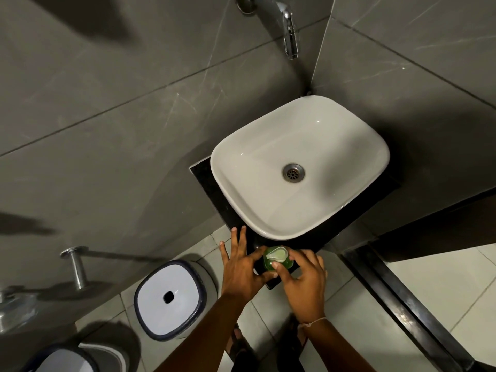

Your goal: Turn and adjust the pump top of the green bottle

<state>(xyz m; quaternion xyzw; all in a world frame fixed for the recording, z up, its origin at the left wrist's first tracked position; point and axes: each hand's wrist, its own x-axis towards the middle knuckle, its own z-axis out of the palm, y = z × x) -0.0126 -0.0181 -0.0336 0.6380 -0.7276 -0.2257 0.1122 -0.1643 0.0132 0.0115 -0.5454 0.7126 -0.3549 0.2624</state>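
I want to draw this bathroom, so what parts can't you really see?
- Green soap dispenser: its body and label, hidden by its pump top and both hands, head view.
- Left hand palm: faces down.
- Feet: covered by the arms.
- Toilet: cut off by the bottom edge.
- Tap: base cropped at top.

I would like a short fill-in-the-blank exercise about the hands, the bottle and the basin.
1. The soap bottle holds a ____ liquid.
2. The right hand has its ____ on the bottle's pump.
3. The white basin stands on a ____ counter.
4. The left hand lies left of the bottle with ____ fingers.

Missing words: green; thumb; black; straight
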